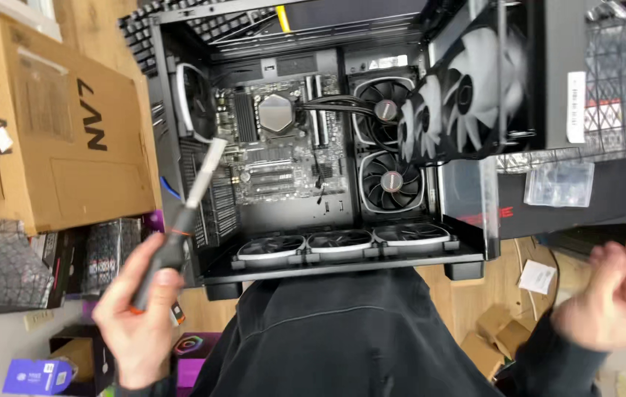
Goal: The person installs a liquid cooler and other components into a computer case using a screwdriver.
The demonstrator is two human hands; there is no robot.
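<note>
head view: at seven o'clock the left hand gripped a light, rigid screwdriver by its black handle, beside the open computer case; right hand hung spread, empty.

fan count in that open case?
8 visible: three on the bottom, two by the motherboard, three on the radiator at the side. More may be hidden.
</note>
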